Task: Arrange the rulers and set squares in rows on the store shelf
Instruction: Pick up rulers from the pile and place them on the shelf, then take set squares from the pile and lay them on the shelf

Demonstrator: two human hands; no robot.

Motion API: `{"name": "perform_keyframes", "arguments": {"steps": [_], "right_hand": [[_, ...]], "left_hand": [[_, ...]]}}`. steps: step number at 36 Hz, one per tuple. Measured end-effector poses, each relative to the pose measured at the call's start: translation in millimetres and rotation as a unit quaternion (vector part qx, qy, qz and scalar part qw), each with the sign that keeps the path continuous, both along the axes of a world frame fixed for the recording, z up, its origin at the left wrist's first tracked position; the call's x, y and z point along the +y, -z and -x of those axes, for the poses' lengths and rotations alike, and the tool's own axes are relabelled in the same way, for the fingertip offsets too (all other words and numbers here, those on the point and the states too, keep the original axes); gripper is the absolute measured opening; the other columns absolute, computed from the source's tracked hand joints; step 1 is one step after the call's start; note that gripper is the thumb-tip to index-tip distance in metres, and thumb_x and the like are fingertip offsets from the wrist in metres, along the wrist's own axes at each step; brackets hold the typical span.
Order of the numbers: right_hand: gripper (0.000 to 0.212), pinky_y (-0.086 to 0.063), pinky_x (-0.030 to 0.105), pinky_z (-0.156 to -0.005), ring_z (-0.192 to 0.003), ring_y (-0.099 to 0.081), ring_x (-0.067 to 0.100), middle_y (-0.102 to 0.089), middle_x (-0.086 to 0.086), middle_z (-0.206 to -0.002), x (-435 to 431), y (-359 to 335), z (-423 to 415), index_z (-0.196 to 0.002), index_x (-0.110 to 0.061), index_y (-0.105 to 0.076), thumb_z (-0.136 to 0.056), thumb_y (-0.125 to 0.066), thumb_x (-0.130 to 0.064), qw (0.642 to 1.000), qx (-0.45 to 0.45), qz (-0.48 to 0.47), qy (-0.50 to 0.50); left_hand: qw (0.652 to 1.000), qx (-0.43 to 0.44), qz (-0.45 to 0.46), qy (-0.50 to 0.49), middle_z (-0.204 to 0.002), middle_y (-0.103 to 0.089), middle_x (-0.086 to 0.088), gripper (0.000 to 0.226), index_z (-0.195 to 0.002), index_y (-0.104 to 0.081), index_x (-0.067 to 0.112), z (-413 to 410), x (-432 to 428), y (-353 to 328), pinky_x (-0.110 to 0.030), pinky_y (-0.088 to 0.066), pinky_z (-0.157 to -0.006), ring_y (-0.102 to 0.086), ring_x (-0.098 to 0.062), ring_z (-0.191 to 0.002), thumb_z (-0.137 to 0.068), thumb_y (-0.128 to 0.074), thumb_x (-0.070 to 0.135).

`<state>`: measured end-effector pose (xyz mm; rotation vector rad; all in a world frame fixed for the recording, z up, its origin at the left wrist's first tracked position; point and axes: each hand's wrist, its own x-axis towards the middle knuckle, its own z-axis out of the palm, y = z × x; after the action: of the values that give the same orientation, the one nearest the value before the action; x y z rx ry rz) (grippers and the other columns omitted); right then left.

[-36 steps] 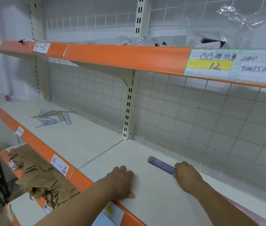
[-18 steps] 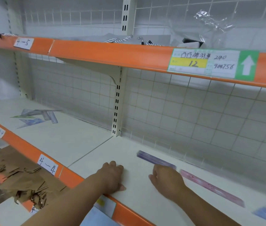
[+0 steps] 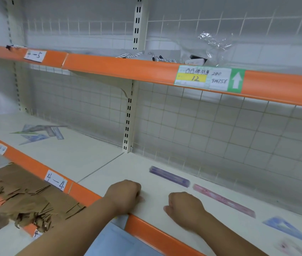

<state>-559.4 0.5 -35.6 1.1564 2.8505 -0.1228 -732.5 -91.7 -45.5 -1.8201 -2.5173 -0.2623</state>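
Left grip and right grip rest clenched, empty; beyond the right one, purple ruler and pink ruler lie end-to-end, apparently starting a row.

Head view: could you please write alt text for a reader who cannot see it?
A person's left hand and right hand rest curled and empty on a cream store shelf. Beyond them a purple ruler and a pink ruler lie end to end along the wire back; a blue set square lies farther right.
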Motion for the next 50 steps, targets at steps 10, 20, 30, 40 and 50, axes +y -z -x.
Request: {"name": "perform_keyframes", "arguments": {"steps": [10,20,30,40,50], "right_hand": [[0.02,-0.037,0.029,-0.069,-0.081,-0.046,0.02,-0.049,-0.002,-0.088,-10,-3,-8,-0.086,-0.02,-0.045,-0.095,-0.044,-0.038,0.999,0.015,-0.024,-0.015],[0.019,-0.039,0.029,-0.07,-0.082,-0.047,0.021,-0.05,0.0,-0.09,-27,-10,9,-0.089,-0.019,-0.047,-0.095,-0.044,-0.037,0.999,0.021,-0.035,-0.023],[0.027,-0.036,0.029,-0.071,-0.104,-0.057,0.028,-0.062,0.006,-0.111,-64,-19,92,-0.101,-0.015,-0.057,-0.094,-0.045,-0.038,0.997,0.033,-0.055,-0.033],[0.02,-0.037,0.03,-0.069,-0.094,-0.056,0.027,-0.063,0.007,-0.106,-130,-27,225,-0.089,-0.017,-0.051,-0.094,-0.045,-0.035,0.993,0.062,-0.064,-0.077],[0.018,-0.036,0.028,-0.069,-0.092,-0.054,0.024,-0.055,0.004,-0.094,-174,-25,343,-0.089,-0.019,-0.048,-0.094,-0.045,-0.036,0.986,0.063,-0.052,-0.147]], "left_hand": [[1.0,0.003,-0.024,-0.003,-0.106,-0.061,0.0,0.024,-0.1,-0.058,0.017,-11,-10,-10,-0.026,-0.036,-0.07,-0.055,-0.02,-0.101,-0.097,-0.044,0.036],[1.0,0.009,-0.026,0.01,-0.095,-0.052,0.002,0.025,-0.102,-0.058,0.016,4,-29,-15,-0.026,-0.036,-0.07,-0.055,-0.02,-0.1,-0.097,-0.044,0.036],[1.0,0.013,-0.018,0.001,-0.113,-0.06,-0.002,0.027,-0.105,-0.058,0.016,75,-70,-28,-0.029,-0.039,-0.077,-0.053,-0.022,-0.108,-0.098,-0.044,0.038],[0.999,0.03,-0.011,-0.01,-0.113,-0.062,-0.005,0.028,-0.106,-0.06,0.013,197,-149,-41,-0.032,-0.044,-0.079,-0.055,-0.023,-0.106,-0.097,-0.046,0.036],[0.998,-0.002,-0.012,-0.069,-0.085,-0.051,0.004,0.022,-0.083,-0.049,0.021,308,-212,-32,-0.029,-0.042,-0.068,-0.052,-0.018,-0.083,-0.095,-0.05,0.04]]}}
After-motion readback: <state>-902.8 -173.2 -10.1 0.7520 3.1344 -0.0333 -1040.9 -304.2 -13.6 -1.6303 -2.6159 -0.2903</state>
